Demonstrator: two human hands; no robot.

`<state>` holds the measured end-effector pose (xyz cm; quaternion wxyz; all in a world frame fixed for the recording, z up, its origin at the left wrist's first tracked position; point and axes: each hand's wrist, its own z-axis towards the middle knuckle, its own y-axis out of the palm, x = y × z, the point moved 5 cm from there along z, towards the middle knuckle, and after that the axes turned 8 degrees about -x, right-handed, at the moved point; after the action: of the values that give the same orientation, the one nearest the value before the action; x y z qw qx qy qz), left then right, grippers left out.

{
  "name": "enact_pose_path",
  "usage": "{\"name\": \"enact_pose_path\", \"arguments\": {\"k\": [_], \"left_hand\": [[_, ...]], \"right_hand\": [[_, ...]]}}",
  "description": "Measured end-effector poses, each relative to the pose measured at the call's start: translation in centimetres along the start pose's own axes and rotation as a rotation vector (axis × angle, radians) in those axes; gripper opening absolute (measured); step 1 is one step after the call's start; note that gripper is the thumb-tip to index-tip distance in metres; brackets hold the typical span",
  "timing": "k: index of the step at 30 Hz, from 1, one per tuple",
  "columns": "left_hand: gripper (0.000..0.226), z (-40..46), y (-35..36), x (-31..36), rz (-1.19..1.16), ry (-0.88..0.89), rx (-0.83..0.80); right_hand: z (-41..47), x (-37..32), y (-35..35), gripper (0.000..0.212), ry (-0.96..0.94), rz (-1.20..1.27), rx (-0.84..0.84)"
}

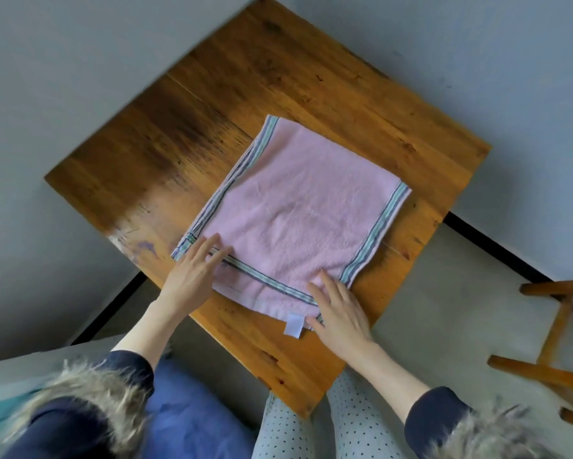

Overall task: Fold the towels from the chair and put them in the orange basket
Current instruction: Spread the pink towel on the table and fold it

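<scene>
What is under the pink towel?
The towel lies on the wooden table, both hands flat on its near edge. Anything beneath it is hidden.

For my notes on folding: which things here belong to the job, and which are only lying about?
Job: pink terry towel with striped borders; left hand; right hand; brown wooden table.
Lying about: wooden chair legs; blue cushion.

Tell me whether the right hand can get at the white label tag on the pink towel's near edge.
Probably yes. The white label tag lies uncovered just beside the right hand, which rests flat on the pink striped towel; nothing sits between them.
</scene>
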<state>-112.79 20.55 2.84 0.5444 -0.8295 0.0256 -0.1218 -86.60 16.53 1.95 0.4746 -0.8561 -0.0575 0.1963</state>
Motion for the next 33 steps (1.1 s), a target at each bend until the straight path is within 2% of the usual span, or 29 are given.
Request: {"name": "enact_pose_path", "arguments": {"k": [3, 7, 9, 13, 19, 23, 26, 28, 30, 33], "left_hand": [[0.054, -0.1, -0.1, 2.2, 0.002, -0.034, 0.058], [0.043, -0.4, 0.5, 6.8, -0.081, -0.035, 0.083], [0.041, -0.2, 0.9, 8.3, -0.097, -0.015, 0.098], [0.042, -0.2, 1.1, 7.6, -0.029, -0.006, 0.136], [0.027, -0.2, 1.0, 5.5, -0.049, 0.03, 0.189], [0.015, 0.5, -0.8, 5.6, -0.152, 0.028, 0.269], [0.008, 0.2, -3.6, 6.3, -0.187, 0.081, 0.396], [0.015, -0.8, -4.9, 6.5, -0.189, 0.118, 0.476], [0.013, -2.1, -5.5, 6.5, -0.187, 0.12, 0.551], [0.027, -3.6, -4.3, 6.4, -0.13, 0.16, 0.561]], "right_hand": [[1.3, 2.5, -1.3, 0.059, -0.002, -0.077, 0.025], [3.1, 6.9, -4.2, 0.064, 0.137, -0.159, 0.001], [3.3, 8.3, -4.7, 0.055, 0.181, -0.147, 0.009], [2.5, 10.0, -4.7, 0.031, 0.17, -0.181, 0.2], [1.8, 9.6, -4.5, 0.031, 0.083, -0.256, 0.344], [1.8, 10.5, -5.8, 0.029, 0.134, -0.114, 0.438], [0.2, 10.6, -8.2, 0.012, 0.107, -0.021, 0.601], [-1.4, 10.3, -9.3, 0.018, 0.081, 0.004, 0.655], [-3.0, 10.0, -9.6, 0.021, 0.055, 0.013, 0.662], [-4.5, 9.2, -8.6, 0.01, -0.028, -0.059, 0.664]]}}
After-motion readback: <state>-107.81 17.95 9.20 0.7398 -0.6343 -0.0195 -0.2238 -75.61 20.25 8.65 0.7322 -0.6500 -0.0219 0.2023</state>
